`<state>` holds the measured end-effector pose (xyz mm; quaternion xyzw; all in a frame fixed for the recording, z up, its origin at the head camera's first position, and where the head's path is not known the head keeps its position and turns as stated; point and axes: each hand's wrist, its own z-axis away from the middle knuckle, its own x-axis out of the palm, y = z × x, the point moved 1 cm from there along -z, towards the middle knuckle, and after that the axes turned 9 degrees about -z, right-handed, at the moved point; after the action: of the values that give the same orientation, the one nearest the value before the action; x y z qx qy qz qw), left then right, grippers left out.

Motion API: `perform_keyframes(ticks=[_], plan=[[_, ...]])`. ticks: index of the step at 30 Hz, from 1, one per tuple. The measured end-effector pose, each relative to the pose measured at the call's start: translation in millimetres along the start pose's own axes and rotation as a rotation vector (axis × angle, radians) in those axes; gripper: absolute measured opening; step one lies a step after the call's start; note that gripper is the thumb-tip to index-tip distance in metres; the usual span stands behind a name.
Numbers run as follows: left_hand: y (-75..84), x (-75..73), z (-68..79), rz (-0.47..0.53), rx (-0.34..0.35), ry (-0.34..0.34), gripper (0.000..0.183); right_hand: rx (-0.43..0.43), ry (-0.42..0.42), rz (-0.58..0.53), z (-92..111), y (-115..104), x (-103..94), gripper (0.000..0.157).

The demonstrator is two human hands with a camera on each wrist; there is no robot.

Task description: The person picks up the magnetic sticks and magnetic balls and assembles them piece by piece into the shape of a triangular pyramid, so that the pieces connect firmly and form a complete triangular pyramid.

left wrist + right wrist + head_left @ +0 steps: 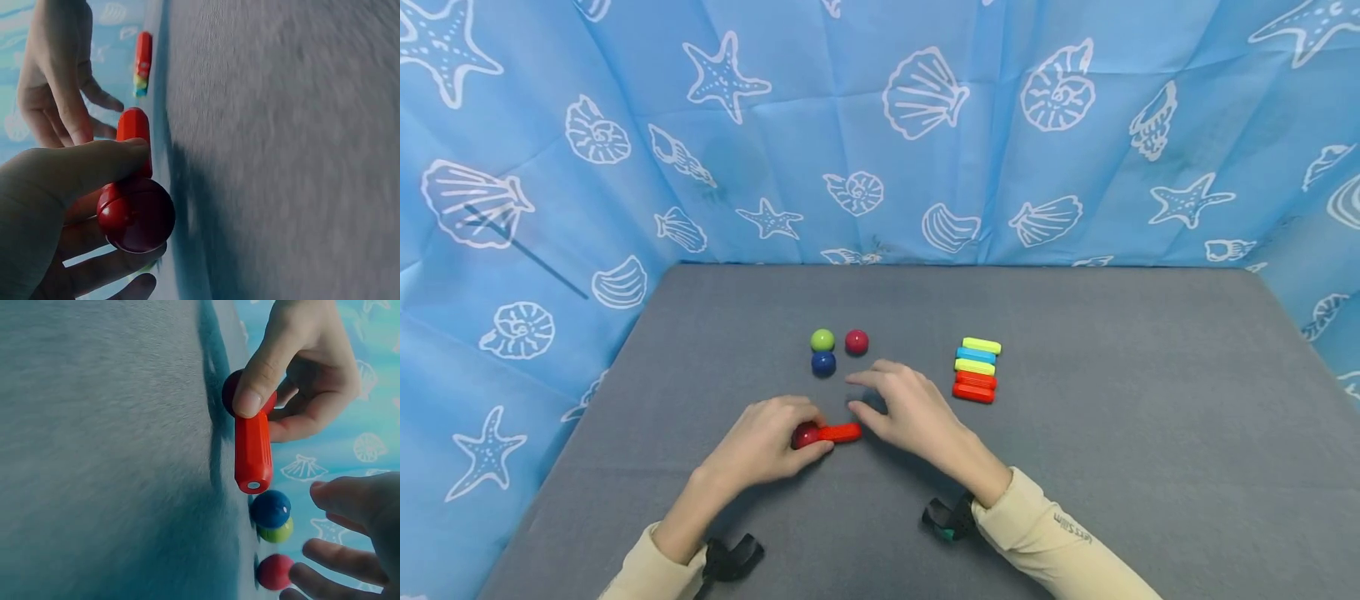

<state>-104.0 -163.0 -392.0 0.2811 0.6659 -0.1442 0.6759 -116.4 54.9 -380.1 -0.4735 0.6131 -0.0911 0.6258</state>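
The red stick [844,432] touches the red ball [805,437] over the tabletop's [1112,417] left half, both pinched by the left hand [763,446]. They could come apart if that pinch slackens or the right hand [917,414] knocks the stick's free end. The stick's long axis runs nearly parallel to the far edge, free end toward the right edge. The right hand, fingers spread, grasps nothing just beside it. Beyond, 5 sticks [975,367] lie side by side.
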Motion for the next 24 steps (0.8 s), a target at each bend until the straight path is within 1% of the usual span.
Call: perform_keyframes(ticks=[4, 8, 13, 17, 19, 24], plan=[[-9.9, -2.5, 5.5, 0.013, -0.032, 0.004, 0.016, -0.01, 0.03, -0.013, -17.7, -2.8, 7.4, 0.036], [-17.6, -3.5, 11.6, 0.03, -0.055, 0.008, 0.014, -0.013, 0.036, -0.008, -33.4, -3.6, 15.9, 0.038], [-23.7, -2.6, 17.9, 0.017, -0.077, 0.017, 0.014, 0.001, -0.019, 0.05, -47.7, -2.1, 26.8, 0.039], [-26.5, -1.2, 21.9, 0.009, -0.088, 0.023, 0.014, 0.028, -0.084, 0.085, -53.5, -2.0, 32.9, 0.041], [-27.4, -0.4, 23.4, 0.015, -0.091, 0.017, 0.014, 0.039, -0.103, 0.106, -54.3, -2.2, 34.7, 0.041], [-28.6, 0.7, 24.8, 0.038, -0.089, 0.004, 0.014, 0.043, -0.098, 0.159, -53.7, -1.8, 37.5, 0.045]])
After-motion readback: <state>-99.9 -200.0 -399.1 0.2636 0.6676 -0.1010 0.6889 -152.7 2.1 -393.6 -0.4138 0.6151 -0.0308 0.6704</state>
